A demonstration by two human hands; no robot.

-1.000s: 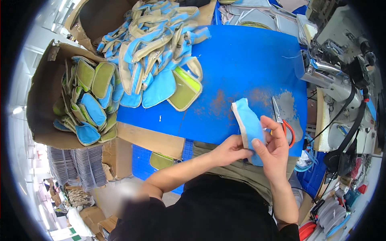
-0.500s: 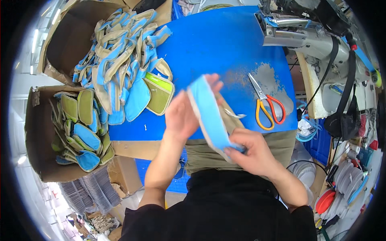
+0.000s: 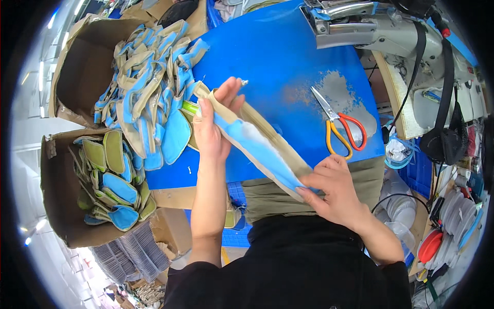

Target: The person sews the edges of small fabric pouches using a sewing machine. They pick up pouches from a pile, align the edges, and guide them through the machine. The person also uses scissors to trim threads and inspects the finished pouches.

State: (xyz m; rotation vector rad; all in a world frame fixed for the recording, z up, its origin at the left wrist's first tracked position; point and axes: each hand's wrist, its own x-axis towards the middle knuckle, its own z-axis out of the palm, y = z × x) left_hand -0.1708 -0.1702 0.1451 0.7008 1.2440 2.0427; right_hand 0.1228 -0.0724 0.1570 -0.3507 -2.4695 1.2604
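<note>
A long blue and beige fabric strap (image 3: 262,154) stretches slantwise between my hands over the front of the blue table. My left hand (image 3: 213,131) bears its far end, which passes between the raised thumb and fingers. The near end is pinched by my right hand (image 3: 332,188), with thumb and fingers pressed together. At the table's left lies a heap of similar straps (image 3: 154,82). A blue pad (image 3: 176,135) hangs from that heap, and a green one beside it is partly hidden by my left hand. Scissors (image 3: 337,123) with orange and red handles lie right of the strap, blades apart.
A cardboard box (image 3: 51,201) holding green and blue pads (image 3: 121,188) stands at the left, with another box (image 3: 64,98) behind it. A sewing machine (image 3: 391,33) occupies the far right. Grey stacked pieces (image 3: 131,252) sit below the near box.
My left hand has moved up and left, drawing the strap out longer toward the heap. My right hand keeps its pinch, shifted slightly right. The whole view has shifted a little.
</note>
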